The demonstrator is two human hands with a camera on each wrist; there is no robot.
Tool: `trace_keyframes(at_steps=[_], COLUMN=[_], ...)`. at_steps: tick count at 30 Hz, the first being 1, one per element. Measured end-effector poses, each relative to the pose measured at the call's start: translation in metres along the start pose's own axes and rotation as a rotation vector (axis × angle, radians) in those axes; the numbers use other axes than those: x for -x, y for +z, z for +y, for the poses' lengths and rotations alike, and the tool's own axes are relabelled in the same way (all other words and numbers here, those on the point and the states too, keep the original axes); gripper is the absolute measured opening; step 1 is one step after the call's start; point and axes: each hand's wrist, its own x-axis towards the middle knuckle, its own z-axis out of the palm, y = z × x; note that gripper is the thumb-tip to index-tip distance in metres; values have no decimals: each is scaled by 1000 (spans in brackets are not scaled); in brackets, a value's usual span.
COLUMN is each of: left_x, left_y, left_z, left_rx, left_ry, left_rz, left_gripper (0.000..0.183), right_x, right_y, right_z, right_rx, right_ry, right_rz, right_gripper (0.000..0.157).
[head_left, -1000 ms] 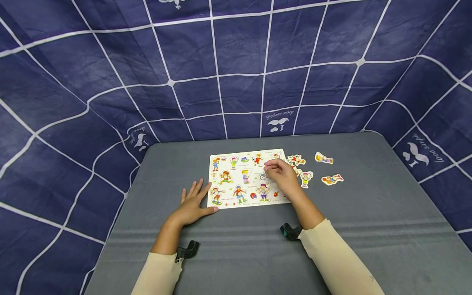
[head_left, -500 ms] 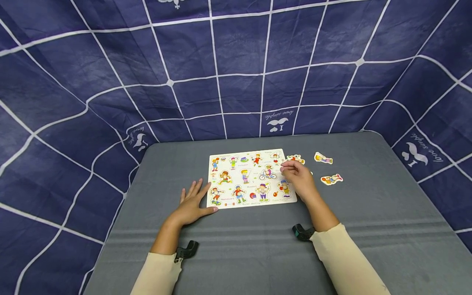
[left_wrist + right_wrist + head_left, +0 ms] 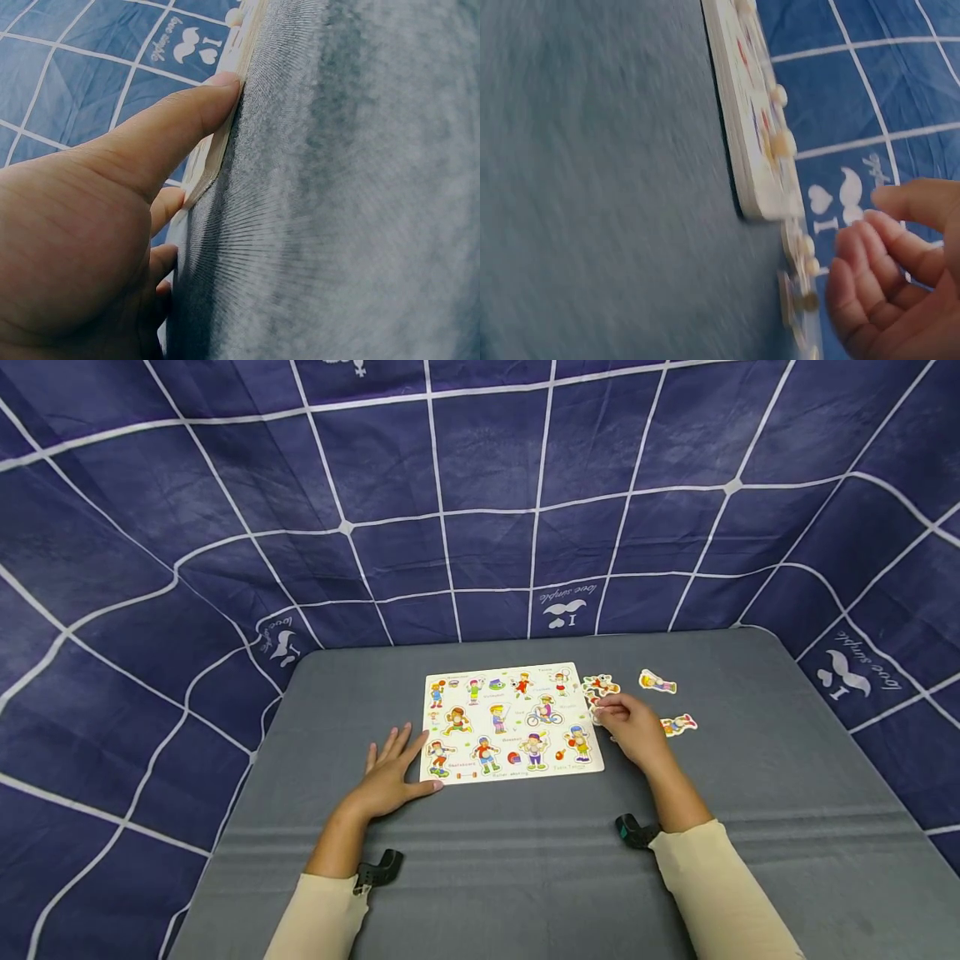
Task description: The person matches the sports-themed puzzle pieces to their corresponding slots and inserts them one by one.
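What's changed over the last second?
Right hand moved right, from over the board to the loose pieces beside it. No pickup or release visible; it looks empty now. Left hand still rests at the board's left edge; the board hasn't visibly moved.

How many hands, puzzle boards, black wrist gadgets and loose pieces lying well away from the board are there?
Hands: 2 (left hand, right hand)
Puzzle board: 1
Black wrist gadgets: 2
Loose pieces well away: 2
Total: 7
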Motion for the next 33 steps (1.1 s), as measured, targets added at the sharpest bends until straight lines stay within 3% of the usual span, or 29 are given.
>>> trace_keyframes(at_steps=[12,18,33], left_x=[0,0,0], left_y=[-1,0,0], left_z=[-1,0,1], left_rx=[-12,-5,-5], left_ry=[-7,-10,-15], left_rz=[6,-3,0], left_gripper=[99,99,99], right_x=[-4,-7,-8], right_y=[-22,-23,-24], right_z=[11,16,17], right_rx=[255,280,311], right_ry=[-2,29,34], right_rz=[-52,-105,-116], right_gripper=[19,20,16])
